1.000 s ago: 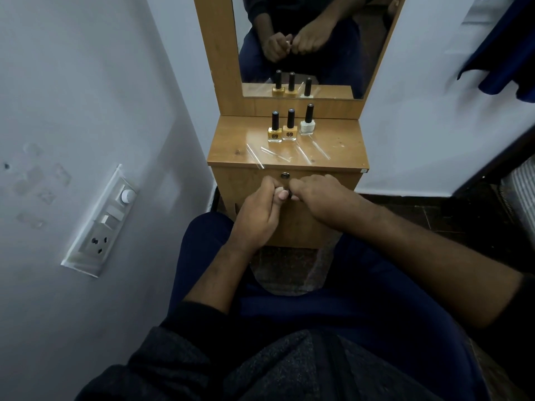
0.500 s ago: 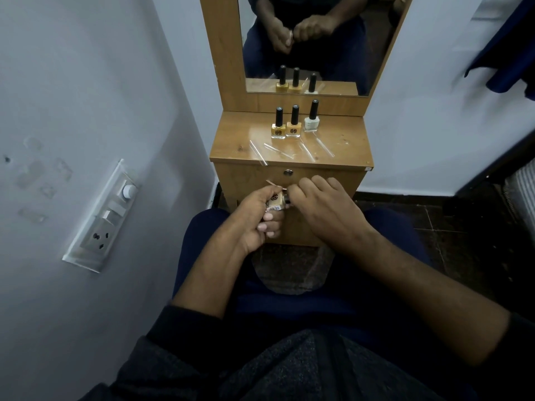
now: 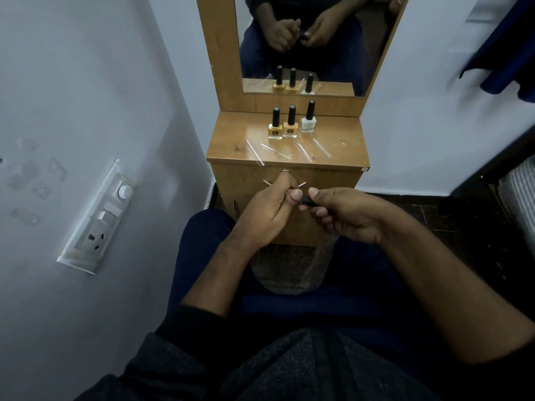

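Both hands are up at centre frame, just in front of the drawer. The left hand (image 3: 269,211) is curled tight, gripping thin clear strips (image 3: 267,183) whose ends poke out above the knuckles. There may be a small bottle tucked inside that fist too, but it's hidden from here. The right hand (image 3: 347,217) pinches a small black cap (image 3: 307,201) between thumb and fingertips, just beside the left thumb.

Above them, on the wooden dressing table (image 3: 344,146), two yellow nail polish bottles (image 3: 275,131) stand side by side, with a white nail polish bottle (image 3: 307,124) just to their right. Loose clear strips (image 3: 278,151) lie in front of the row. The mirror (image 3: 312,39) at top centre reflects both hands. A switchboard (image 3: 98,215) sits on the wall at left.
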The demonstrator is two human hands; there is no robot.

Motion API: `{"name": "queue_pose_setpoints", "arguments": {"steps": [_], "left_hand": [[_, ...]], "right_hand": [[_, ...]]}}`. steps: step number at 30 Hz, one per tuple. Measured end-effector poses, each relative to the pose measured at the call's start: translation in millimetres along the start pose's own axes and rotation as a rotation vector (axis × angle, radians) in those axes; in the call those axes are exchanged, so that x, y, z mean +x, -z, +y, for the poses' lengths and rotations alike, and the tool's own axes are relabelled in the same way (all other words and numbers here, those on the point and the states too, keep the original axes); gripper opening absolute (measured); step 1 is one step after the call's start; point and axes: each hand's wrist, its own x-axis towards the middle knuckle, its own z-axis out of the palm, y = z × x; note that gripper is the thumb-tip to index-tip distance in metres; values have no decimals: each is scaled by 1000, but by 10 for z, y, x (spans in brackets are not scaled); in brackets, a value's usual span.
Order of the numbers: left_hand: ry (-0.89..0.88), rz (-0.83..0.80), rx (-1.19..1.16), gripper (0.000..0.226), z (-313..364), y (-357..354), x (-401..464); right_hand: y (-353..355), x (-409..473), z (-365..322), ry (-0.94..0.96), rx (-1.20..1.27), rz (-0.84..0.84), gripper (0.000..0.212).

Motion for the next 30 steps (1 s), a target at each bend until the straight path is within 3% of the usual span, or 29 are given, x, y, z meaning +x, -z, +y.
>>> {"name": "queue_pose_setpoints", "arguments": {"steps": [7,10,12,15,18,20,23,26,30], "left_hand": [[198,119,-171,36,-4,-18,67],[540,104,-443,38,98,-15,88],[813,-3,-716,44,107,11,73],[965,-160,-974,49,49,49,42],[908,-115,-985,45,61,22,30],[758,-8,-843,43,67,-19,25],[404,106,-515,38,22,-59,7],[84,83,-229,27,34,-63,-4],[-146,128,103,28,60,-31,-19]], "right_hand": [[-250,27,84,314,-477,278,31],[-322,19,150,533,-814,438,26],[-299,51,217,699,-1109,477,18],[-174,86,290,922,-1464,491,6],[-96,82,253,996,-1529,497,16],[-105,86,188,902,-1438,510,21],[-153,36,72,704,-916,432,18],[-169,-11,-31,456,-579,458,53],[-112,-30,-82,92,-206,165,55]]}}
